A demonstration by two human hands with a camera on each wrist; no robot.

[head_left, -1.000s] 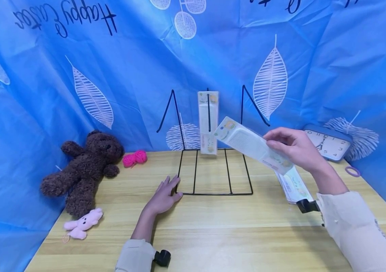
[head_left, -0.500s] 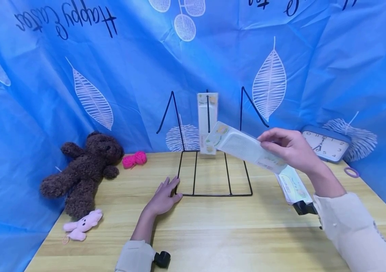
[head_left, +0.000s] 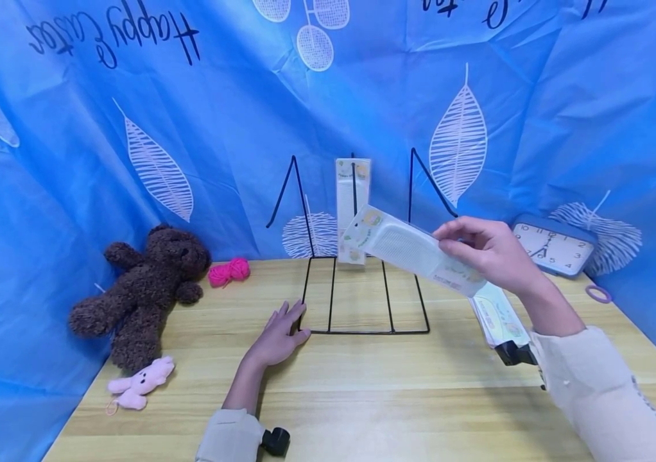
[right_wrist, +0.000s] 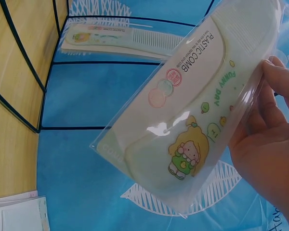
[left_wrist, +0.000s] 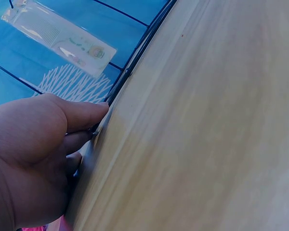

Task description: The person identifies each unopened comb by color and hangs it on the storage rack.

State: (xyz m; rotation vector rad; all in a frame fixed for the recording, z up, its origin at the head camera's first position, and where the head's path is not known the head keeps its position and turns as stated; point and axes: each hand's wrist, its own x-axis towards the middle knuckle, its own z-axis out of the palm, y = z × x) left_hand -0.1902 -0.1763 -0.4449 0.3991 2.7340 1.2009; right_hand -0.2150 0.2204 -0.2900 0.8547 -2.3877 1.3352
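Note:
A packaged plastic comb (head_left: pixel 414 249) in a clear sleeve is pinched at its long edge by my right hand (head_left: pixel 486 250); the right wrist view shows its cartoon print (right_wrist: pixel 185 151). Its far end overlaps, in the head view, another packaged comb (head_left: pixel 353 192) hanging on the middle hook of a black wire rack (head_left: pixel 362 332). The held comb is tilted in front of the rack. My left hand (head_left: pixel 276 333) rests on the table with fairly straight fingers, touching the rack's front left corner. In the left wrist view, its thumb (left_wrist: pixel 89 114) lies against the wire.
Several packaged combs (head_left: pixel 498 314) lie stacked under my right forearm. A clock (head_left: pixel 556 247) and purple ring (head_left: pixel 598 294) are at the right. Brown teddy bear (head_left: pixel 143 289), pink yarn (head_left: pixel 228 272) and pink plush toy (head_left: pixel 142 383) lie left. Blue cloth (head_left: pixel 374 83) hangs behind.
My right hand has moved slightly left with the packaged comb, bringing its end in front of the hanging comb. My left hand has stayed at the rack's corner.

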